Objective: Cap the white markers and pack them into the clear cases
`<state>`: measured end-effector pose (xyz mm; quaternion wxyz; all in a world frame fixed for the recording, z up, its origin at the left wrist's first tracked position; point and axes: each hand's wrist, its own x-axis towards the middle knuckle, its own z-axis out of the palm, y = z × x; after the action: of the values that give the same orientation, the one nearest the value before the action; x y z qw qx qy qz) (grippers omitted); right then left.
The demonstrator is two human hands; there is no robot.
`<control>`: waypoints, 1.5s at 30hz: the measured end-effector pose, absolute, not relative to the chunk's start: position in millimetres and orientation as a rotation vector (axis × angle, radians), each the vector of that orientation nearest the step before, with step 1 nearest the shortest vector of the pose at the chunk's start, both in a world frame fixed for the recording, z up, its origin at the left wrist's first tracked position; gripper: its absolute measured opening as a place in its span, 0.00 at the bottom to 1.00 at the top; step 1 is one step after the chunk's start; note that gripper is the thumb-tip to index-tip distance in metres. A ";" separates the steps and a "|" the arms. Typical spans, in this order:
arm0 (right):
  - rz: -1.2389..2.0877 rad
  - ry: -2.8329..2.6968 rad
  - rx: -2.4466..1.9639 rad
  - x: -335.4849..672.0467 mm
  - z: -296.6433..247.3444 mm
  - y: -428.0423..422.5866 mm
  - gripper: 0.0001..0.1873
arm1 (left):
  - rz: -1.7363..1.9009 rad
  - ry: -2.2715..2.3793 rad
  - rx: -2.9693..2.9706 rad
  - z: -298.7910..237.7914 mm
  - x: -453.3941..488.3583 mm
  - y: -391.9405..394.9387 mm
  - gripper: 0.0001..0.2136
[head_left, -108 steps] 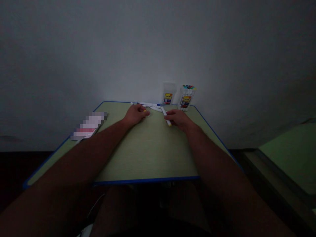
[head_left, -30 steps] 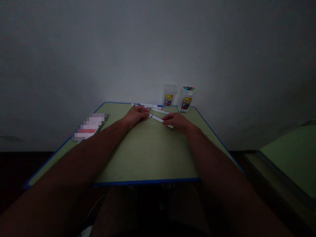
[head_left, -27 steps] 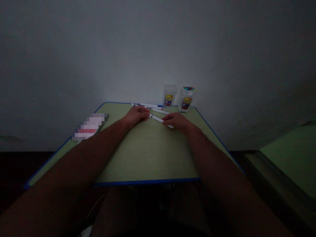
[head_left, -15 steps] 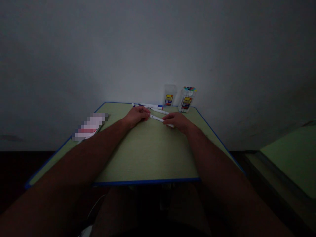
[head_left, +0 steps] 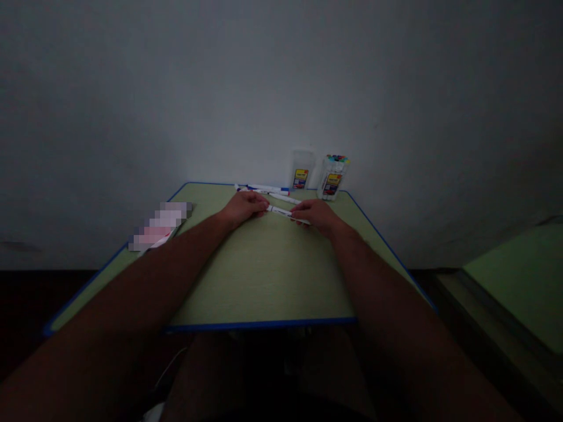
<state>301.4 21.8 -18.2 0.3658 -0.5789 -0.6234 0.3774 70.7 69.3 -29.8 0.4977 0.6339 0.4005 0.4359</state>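
Between my two hands a slim white marker (head_left: 280, 211) is held roughly level, just over the table. My left hand (head_left: 245, 208) pinches its left end; my right hand (head_left: 316, 215) grips it toward the right end, which pokes out past the fingers. Just behind, another white marker (head_left: 285, 198) lies on the tabletop, close to my right hand. Several white markers with blue and red ends (head_left: 268, 189) lie in a loose group farther back, beyond my left hand.
The pale green table (head_left: 264, 281) has a blue rim. At the back stand a clear plastic case (head_left: 302, 170) and a case packed with colourful-topped markers (head_left: 333, 177). A flat, blurred-out item (head_left: 160, 227) lies at the left edge. A grey wall (head_left: 281, 88) rises behind.
The held marker has turned slightly in my fingers, so dark print now shows on its barrel. Both hands have barely shifted.
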 end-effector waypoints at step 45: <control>1.040 -1.009 -1.271 302.4 -8.8 25.0 0.07 | 1.048 0.947 1.412 -34.5 69.2 75.3 0.05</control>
<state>302.4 25.0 -8.8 0.5704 -0.5415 -0.4299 0.4433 69.2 75.3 -34.5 0.5413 0.5944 0.3985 0.4413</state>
